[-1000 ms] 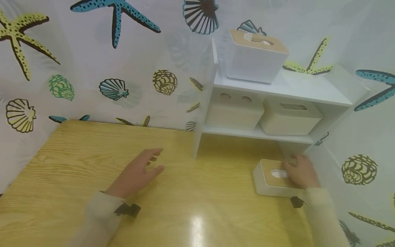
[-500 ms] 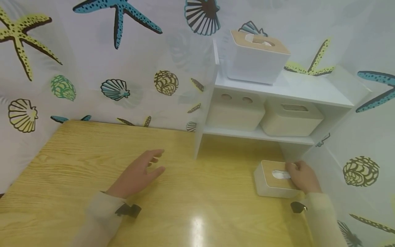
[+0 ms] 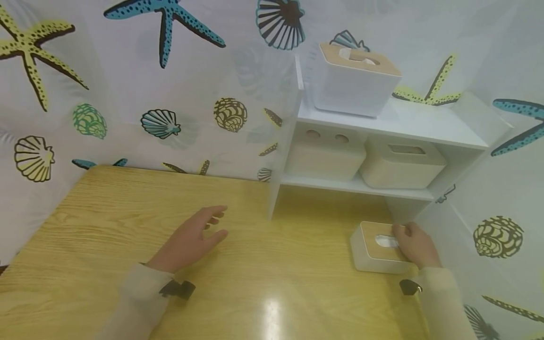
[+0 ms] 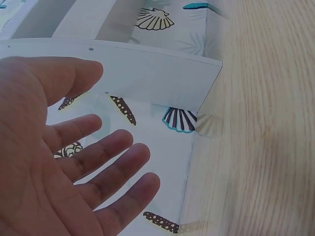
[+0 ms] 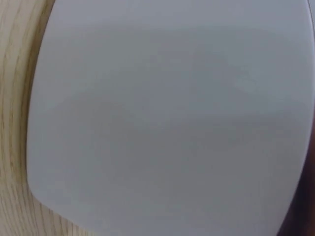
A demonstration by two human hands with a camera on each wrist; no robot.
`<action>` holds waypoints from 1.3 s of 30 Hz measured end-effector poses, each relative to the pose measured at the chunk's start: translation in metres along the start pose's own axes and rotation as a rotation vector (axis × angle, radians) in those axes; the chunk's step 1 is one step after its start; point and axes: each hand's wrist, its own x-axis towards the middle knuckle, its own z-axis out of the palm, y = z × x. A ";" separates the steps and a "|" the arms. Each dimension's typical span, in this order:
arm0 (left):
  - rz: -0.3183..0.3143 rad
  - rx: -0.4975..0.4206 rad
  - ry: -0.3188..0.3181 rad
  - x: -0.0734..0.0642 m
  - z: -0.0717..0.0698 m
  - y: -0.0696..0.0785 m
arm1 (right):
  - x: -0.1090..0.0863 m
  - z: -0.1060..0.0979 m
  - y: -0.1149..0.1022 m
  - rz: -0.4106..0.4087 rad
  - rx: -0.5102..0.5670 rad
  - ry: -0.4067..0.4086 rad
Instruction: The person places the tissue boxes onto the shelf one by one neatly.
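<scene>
In the head view, a small white tissue box (image 3: 384, 266) with a wood-coloured lid and an oval slot stands on the table at the right, in front of the shelf. My right hand (image 3: 415, 244) grips its right end from above, fingers curled over the lid; some fingertips are hidden. The box's plain white side (image 5: 167, 118) fills the right wrist view. My left hand (image 3: 191, 238) hovers over the left-middle of the table, fingers relaxed and thumb apart, holding nothing. In the left wrist view, its fingers (image 4: 120, 169) and palm are bare.
A white two-level shelf (image 3: 357, 184) stands at the back right. A larger tissue box (image 3: 352, 92) with a wooden lid sits on top. Below are a white box with two round holes (image 3: 325, 158) and another with a rectangular slot (image 3: 403, 165). Shell-patterned cloth (image 3: 191, 85) lines the back.
My right hand has come down slightly and its fingers have curled onto the small tissue box's right end. The left hand and the box have barely moved.
</scene>
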 end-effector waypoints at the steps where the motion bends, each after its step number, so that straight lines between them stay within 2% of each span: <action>1: -0.001 -0.001 0.001 0.000 0.000 0.000 | 0.000 0.000 0.000 -0.001 -0.002 -0.003; 11: 0.001 0.009 0.001 0.000 0.001 0.001 | -0.003 0.003 -0.009 -0.029 -0.004 -0.024; 16: -0.008 -0.008 -0.014 0.000 0.000 0.003 | -0.005 0.009 -0.016 -0.062 0.036 -0.028; 20: -0.018 -0.011 -0.019 -0.001 0.000 0.003 | -0.007 0.011 -0.025 -0.116 0.007 -0.002; 24: -0.026 -0.022 -0.024 -0.002 0.001 0.004 | -0.010 0.013 -0.034 -0.106 -0.038 -0.032; 27: -0.028 -0.026 -0.029 -0.002 0.001 0.004 | -0.010 0.017 -0.038 -0.082 -0.007 -0.069; 31: -0.032 -0.026 -0.034 -0.003 0.001 0.005 | -0.009 0.025 -0.043 -0.107 0.054 -0.075; 35: -0.038 -0.026 -0.039 -0.003 0.002 0.005 | -0.011 0.030 -0.053 -0.144 0.047 -0.069; 39: -0.039 -0.021 -0.038 -0.002 0.002 0.004 | -0.013 0.035 -0.062 -0.147 0.041 -0.068</action>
